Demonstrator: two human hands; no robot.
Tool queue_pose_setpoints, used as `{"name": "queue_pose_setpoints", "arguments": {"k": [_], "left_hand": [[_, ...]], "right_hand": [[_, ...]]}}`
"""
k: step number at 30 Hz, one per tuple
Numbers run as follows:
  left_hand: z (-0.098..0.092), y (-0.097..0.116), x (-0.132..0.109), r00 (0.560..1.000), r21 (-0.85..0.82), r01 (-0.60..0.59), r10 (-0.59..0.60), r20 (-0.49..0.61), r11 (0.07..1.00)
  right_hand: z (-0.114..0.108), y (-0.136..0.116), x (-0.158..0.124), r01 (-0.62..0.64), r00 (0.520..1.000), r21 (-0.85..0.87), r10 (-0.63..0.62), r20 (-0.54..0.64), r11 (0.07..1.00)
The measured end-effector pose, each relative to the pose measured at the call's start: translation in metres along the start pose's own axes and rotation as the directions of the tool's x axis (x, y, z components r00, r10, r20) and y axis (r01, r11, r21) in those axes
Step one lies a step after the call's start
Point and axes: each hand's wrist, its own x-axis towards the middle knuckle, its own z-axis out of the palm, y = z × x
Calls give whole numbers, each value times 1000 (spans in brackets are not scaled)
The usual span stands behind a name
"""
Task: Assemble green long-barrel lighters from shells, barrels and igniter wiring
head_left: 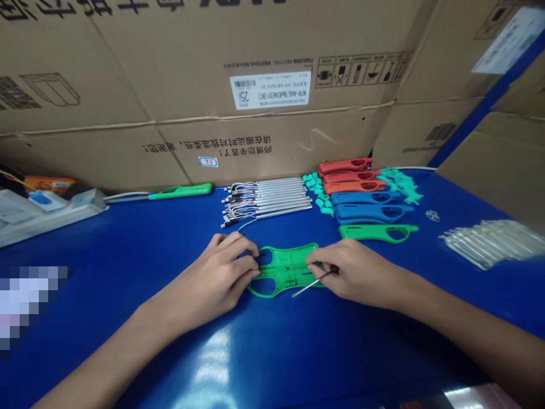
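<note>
Two green plastic shell halves (286, 264) lie side by side on the blue table, insides up, each with an oval loop at the left. My left hand (232, 267) has its fingers closed on the loop end of the shells. My right hand (347, 267) is at their right end, thumb and fingertips pinched at the edge. A thin metal tool (309, 285) with a dark handle sticks out of my right hand, its tip pointing down left beside the lower shell. Whatever lies under my left fingertips is hidden.
Behind the hands lies a row of silver rods (284, 196) with wires. Farther right are teal rings (324, 203), red shells (344, 166), blue shells (366, 213), a green shell (374, 233) and clear sticks (489, 244). A power strip (55, 213) sits left; cardboard (179, 74) stands behind.
</note>
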Motion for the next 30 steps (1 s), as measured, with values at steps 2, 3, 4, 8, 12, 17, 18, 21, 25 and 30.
{"name": "queue_pose_setpoints", "arguments": {"k": [2,3,4,8,12,17,18,21,25,30], "left_hand": [[0,0,0,1000,-2,2,-2,3,1000],[0,0,0,1000,-1,1,-1,5,1000],[0,1,0,1000,2,-1,1,9,1000],[-2,3,1,1000,6,-3,2,28,1000],[-3,4,2,1000,4,-4,4,21,1000],[-3,1,2,1000,13,-3,3,17,1000],[-3,1,1,1000,15,-2,2,18,1000],[-5,0,0,1000,17,2,-2,18,1000],[-8,0,-2,1000,10,10,-10,3,1000],[-11,-6,0,999,35,41,-41,-11,999]], "right_hand": [[0,0,0,-5,1000,-5,5,4,1000],[0,0,0,-4,1000,-9,4,3,1000],[0,-1,0,-1,1000,-12,1,-2,1000],[1,-1,-1,11,1000,-22,-12,-26,1000],[1,0,-1,12,999,-37,-14,-51,999],[3,2,-1,18,997,-47,-21,-78,999],[3,3,-1,20,996,-48,-24,-90,999],[2,5,-2,32,990,-20,-34,-135,999],[-3,7,-2,-10,965,142,46,-258,990],[-13,7,0,-63,913,350,195,-358,935]]}}
